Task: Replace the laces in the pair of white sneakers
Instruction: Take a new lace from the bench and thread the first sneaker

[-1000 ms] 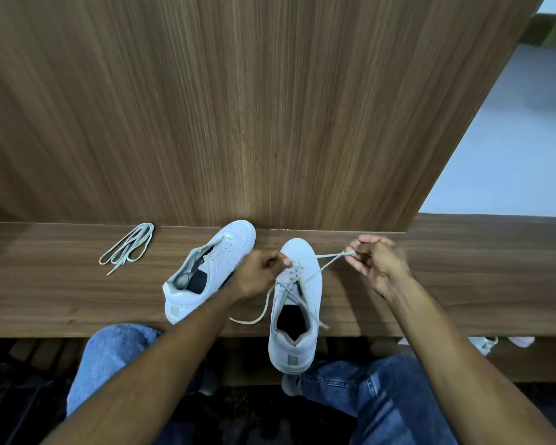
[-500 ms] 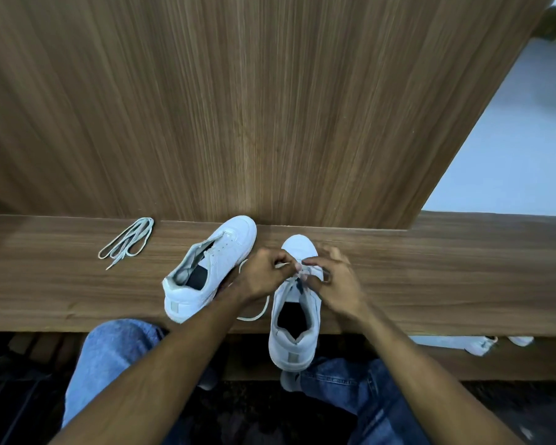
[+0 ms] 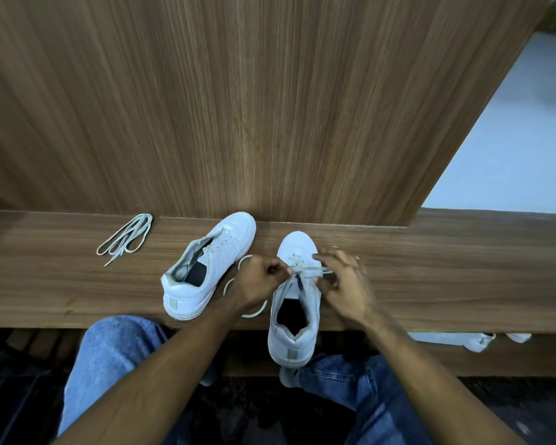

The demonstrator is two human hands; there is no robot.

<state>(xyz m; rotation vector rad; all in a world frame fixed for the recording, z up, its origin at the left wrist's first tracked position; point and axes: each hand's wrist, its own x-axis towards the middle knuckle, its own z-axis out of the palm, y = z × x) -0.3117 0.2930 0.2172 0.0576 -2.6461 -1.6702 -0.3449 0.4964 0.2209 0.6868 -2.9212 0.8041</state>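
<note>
Two white sneakers stand on a wooden bench (image 3: 463,277). The right sneaker (image 3: 294,319) points away from me, its heel hanging over the front edge. My left hand (image 3: 257,282) pinches its pale lace (image 3: 305,268) at the upper eyelets. My right hand (image 3: 344,284), blurred, has its fingers curled around the lace's other strand over the tongue. A slack loop of that lace (image 3: 238,284) lies on the bench behind my left hand. The left sneaker (image 3: 207,264) sits unlaced and angled to the right. A bundled spare lace (image 3: 126,237) lies at the left.
A tall wooden panel (image 3: 238,107) rises right behind the bench. My knees in blue jeans (image 3: 109,358) are below the bench edge. Other white shoes (image 3: 475,340) show under the bench at the right. Pale floor lies at the far right.
My right hand came in from the right, where it held the lace pulled taut, to the eyelets of the right sneaker. The lace now hangs slack. My left hand stayed at the eyelets.
</note>
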